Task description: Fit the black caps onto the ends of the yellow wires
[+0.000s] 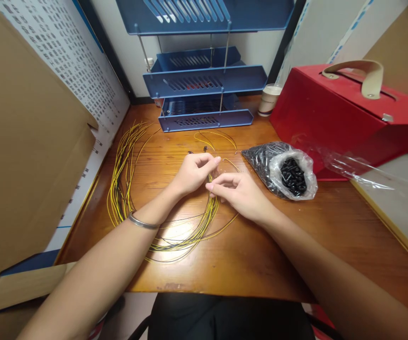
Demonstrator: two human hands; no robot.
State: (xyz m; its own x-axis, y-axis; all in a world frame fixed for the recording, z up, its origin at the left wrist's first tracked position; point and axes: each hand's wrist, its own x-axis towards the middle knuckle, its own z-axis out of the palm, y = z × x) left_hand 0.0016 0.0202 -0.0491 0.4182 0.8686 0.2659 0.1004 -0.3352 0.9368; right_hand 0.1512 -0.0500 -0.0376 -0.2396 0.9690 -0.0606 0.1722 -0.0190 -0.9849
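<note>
My left hand (192, 173) is over the middle of the wooden table (260, 255), fingers pinched on the end of a thin yellow wire (209, 212). My right hand (237, 191) sits just right of it, thumb and forefinger pinched together close to the same wire end; what they hold is too small to name. A loop of yellow wires runs under both hands toward me. A second bundle of yellow wires (122, 179) lies at the left. A clear plastic bag of small black parts (289, 172) lies open to the right of my right hand.
A blue stacked letter tray (204, 80) stands at the back. A paper cup (269, 99) is beside it. A red box with a tan handle (349, 108) fills the right. Cardboard (23, 141) walls the left. A light board (398, 203) lies at the right edge.
</note>
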